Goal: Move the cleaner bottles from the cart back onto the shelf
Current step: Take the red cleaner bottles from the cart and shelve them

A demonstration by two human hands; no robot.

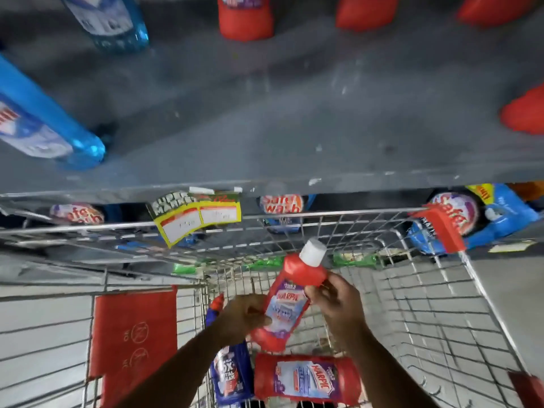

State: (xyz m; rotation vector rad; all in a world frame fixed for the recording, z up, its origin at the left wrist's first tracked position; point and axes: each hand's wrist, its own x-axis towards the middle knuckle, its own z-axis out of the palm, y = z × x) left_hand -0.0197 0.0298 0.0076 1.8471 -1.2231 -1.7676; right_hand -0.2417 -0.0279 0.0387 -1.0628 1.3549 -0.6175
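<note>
1. While both hands hold it above the wire cart [441,304], the red bottle [290,304] with the white cap sits tilted, cap toward the shelf: the left hand [245,315] is closed around its lower body and the right hand [334,301] pinches it just under the neck.
2. To do this step well, the person would probably lift the bottle clear of the cart's front rim, turn it upright, and set it on the bare grey shelf [294,113] beside the red bottles already standing at the back [245,19].
3. One hand on the body likely suffices for carrying; the other could steady the cap end until the base lands flat.
4. Two bottles lie in the cart below: another red one [306,378] on its side and a blue one [231,375] next to it.
5. Obstacles: the cart's rim and the yellow price tag [197,216] hanging off the shelf edge lie between the bottle and the shelf. Blue bottles [44,119] occupy the shelf's left side.
</note>
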